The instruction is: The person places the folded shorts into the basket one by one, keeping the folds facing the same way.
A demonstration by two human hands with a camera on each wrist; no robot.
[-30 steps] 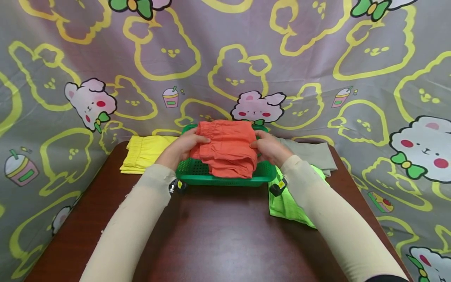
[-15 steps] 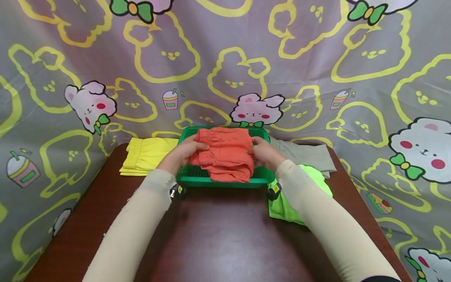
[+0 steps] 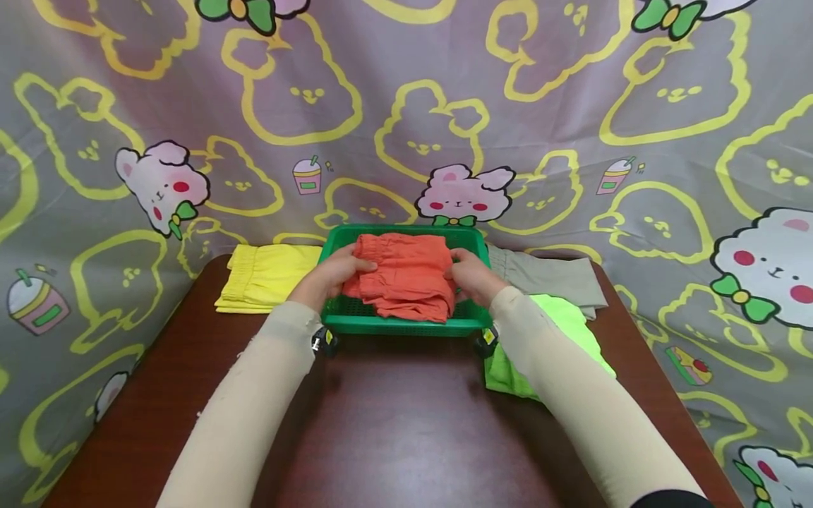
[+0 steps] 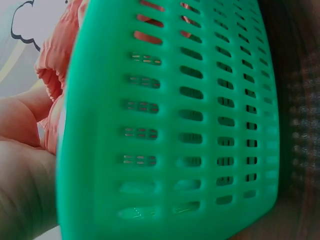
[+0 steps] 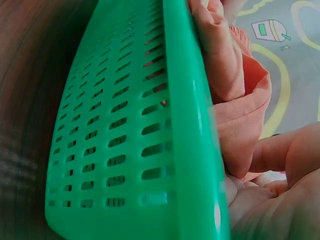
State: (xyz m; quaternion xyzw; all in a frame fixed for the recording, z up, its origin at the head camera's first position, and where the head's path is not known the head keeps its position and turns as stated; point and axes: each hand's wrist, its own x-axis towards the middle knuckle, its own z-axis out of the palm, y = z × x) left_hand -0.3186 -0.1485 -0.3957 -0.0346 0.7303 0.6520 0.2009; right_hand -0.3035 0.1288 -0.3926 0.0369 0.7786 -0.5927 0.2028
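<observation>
Left hand: the left hand [image 3: 332,276] grips the waistband side, thumb on top.
Right hand: the right hand [image 3: 476,276] pinches the opposite edge.
Orange garment: the folded, elastic-waisted orange garment [image 3: 406,271] is between the hands, at the mouth of the basket; whether it touches the bottom, I cannot tell.
Basket: the slotted green plastic basket [image 3: 406,329] stands on the brown worktop [image 3: 400,416].
Left of basket: folded yellow garment [image 3: 263,279].
Right of basket: grey garment [image 3: 559,275], with a lime-green garment [image 3: 511,374] nearer the person.
</observation>
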